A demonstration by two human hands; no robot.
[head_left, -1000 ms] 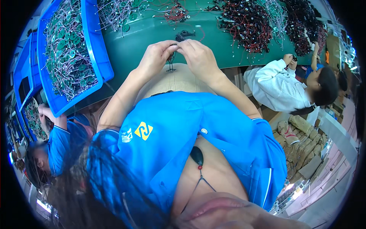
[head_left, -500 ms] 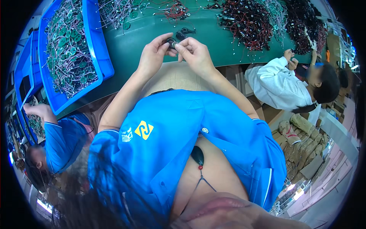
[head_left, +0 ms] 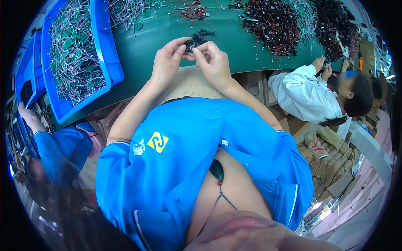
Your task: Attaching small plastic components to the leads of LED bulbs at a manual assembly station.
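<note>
Between my two hands, just above the near edge of the green table, is a small round black part (head_left: 190, 45) with a shiny metal centre. My left hand (head_left: 168, 58) pinches it from the left, thumb and forefinger on its rim. From the right, my right hand (head_left: 213, 60) has its thumb and fingertips closed at the same part, partly covering it. Just beyond my fingertips lie small black pieces (head_left: 204, 32) on the table; their exact kind is too small to make out.
A blue bin (head_left: 113, 62) of green discs with pale wires stands left. Far right on the green table (head_left: 155, 35) are heaps of black parts with red wires (head_left: 272, 25). A co-worker in a white top (head_left: 301, 94) sits right; another in blue (head_left: 69, 152) sits left.
My hands stay nearly in place, with the right fingers shifting slightly on the black part. The left co-worker's arm has moved outward, and the right co-worker's hands have moved a little apart.
</note>
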